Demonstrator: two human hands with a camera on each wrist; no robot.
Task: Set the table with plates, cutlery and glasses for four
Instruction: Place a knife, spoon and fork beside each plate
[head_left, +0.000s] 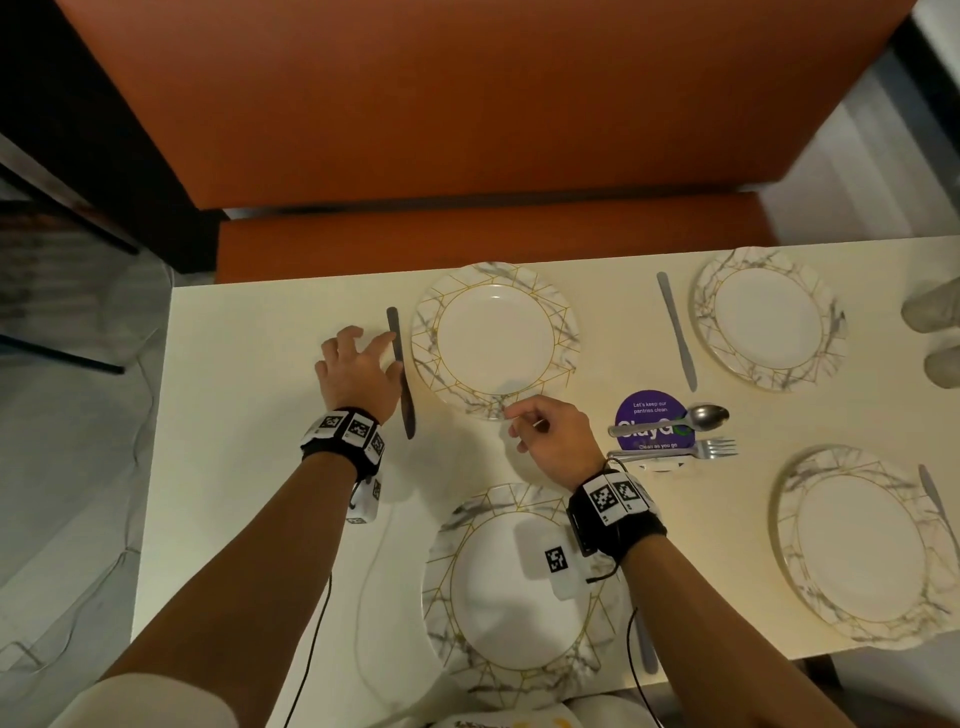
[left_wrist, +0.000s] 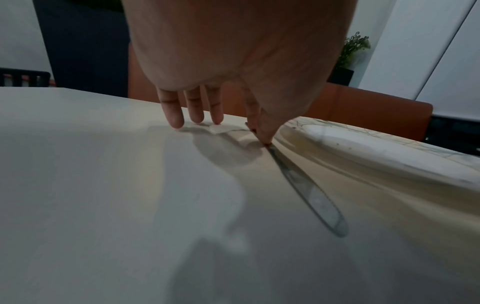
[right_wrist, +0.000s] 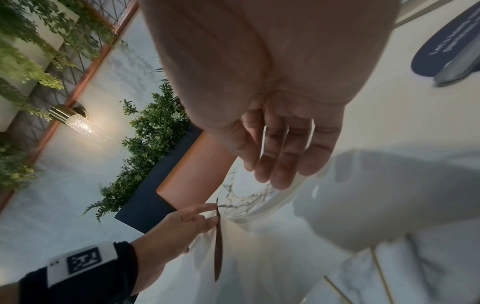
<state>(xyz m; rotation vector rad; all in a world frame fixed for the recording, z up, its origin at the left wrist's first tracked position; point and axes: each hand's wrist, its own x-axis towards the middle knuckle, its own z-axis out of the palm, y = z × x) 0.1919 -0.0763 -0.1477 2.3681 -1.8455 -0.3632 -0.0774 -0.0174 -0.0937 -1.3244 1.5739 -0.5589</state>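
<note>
A dark-looking table knife (head_left: 401, 371) (left_wrist: 311, 195) (right_wrist: 219, 246) lies on the white table (head_left: 249, 415), just left of the far-left marbled plate (head_left: 496, 340) (left_wrist: 363, 148) (right_wrist: 249, 201). My left hand (head_left: 371, 353) (left_wrist: 259, 131) has its fingers spread, index and thumb tips touching the knife's handle from the left, and the other fingertips resting on the table. My right hand (head_left: 519, 423) (right_wrist: 275, 168) hovers by that plate's near rim, fingers loosely curled and holding nothing.
Three more marbled plates sit near me (head_left: 519, 587), far right (head_left: 769, 317) and near right (head_left: 857, 545), each with a knife alongside. A spoon (head_left: 675, 421) and forks (head_left: 675, 452) lie by a purple sticker (head_left: 644, 410). Glasses (head_left: 935, 312) stand at the right edge. An orange bench (head_left: 467, 104) runs behind.
</note>
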